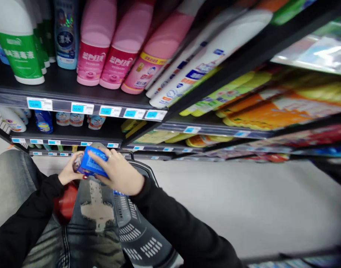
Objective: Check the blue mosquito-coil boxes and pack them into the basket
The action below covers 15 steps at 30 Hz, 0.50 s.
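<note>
A small blue box [93, 162] with pale printing on its upper face is held between both hands, above my knees. My left hand [70, 169] grips its left end, fingers bent around it. Across the top and right side lies my right hand [118, 169], closed on the same box, with a ring on one finger. What the box contains cannot be seen. Just beneath the hands are my jeans [97, 201], with a patch over the leg.
Store shelves in front hold pink bottles [93, 48], a white bottle with a green label [21, 52] and blue price tags [81, 108]. A dark slotted shopping basket [141, 230] stands beside my right leg. Grey floor [215, 201] stretches to the right.
</note>
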Each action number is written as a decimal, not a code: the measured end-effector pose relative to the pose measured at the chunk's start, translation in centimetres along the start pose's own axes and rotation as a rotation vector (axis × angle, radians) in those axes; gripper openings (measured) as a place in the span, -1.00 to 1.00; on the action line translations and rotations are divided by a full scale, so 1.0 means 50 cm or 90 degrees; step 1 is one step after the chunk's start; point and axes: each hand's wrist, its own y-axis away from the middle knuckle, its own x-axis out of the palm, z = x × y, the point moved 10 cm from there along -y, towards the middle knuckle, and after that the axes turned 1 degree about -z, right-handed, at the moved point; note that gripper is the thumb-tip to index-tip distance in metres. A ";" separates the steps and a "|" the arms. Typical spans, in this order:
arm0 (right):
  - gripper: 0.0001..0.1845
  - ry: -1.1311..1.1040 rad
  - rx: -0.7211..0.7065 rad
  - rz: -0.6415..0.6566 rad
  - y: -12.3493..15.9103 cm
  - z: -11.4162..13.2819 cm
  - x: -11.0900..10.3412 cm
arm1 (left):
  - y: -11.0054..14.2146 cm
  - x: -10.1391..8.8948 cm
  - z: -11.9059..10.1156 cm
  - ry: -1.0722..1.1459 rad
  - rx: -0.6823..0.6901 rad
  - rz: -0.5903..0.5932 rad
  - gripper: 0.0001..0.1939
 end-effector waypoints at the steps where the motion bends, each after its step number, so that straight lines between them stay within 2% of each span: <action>1: -0.15 -0.039 0.031 -0.009 0.012 -0.027 -0.016 | -0.001 -0.007 -0.011 0.013 0.014 -0.011 -0.13; 4: -0.02 -0.119 0.148 -0.076 0.095 -0.126 -0.058 | -0.004 -0.033 -0.013 0.031 -0.020 -0.029 -0.26; 6: -0.04 -0.132 0.263 -0.116 0.184 -0.197 -0.048 | -0.006 -0.067 0.016 -0.062 -0.102 -0.074 -0.36; 7: -0.06 -0.135 0.331 -0.124 0.234 -0.230 -0.023 | -0.005 -0.086 0.037 -0.133 -0.152 -0.094 -0.37; 8: -0.08 -0.139 0.403 -0.120 0.286 -0.261 0.016 | -0.004 -0.101 0.057 -0.220 -0.193 -0.102 -0.36; 10: -0.10 -0.149 0.536 -0.086 0.384 -0.311 0.127 | -0.004 -0.118 0.087 -0.427 -0.234 -0.082 -0.36; 13: -0.11 -0.136 0.711 0.057 0.509 -0.362 0.345 | -0.005 -0.109 0.121 -0.772 -0.236 0.027 -0.41; 14: -0.11 -0.142 0.756 0.126 0.542 -0.371 0.421 | -0.001 -0.105 0.136 -0.854 -0.247 0.071 -0.41; 15: -0.11 -0.155 0.782 0.156 0.565 -0.379 0.486 | 0.006 -0.103 0.153 -0.908 -0.269 0.114 -0.41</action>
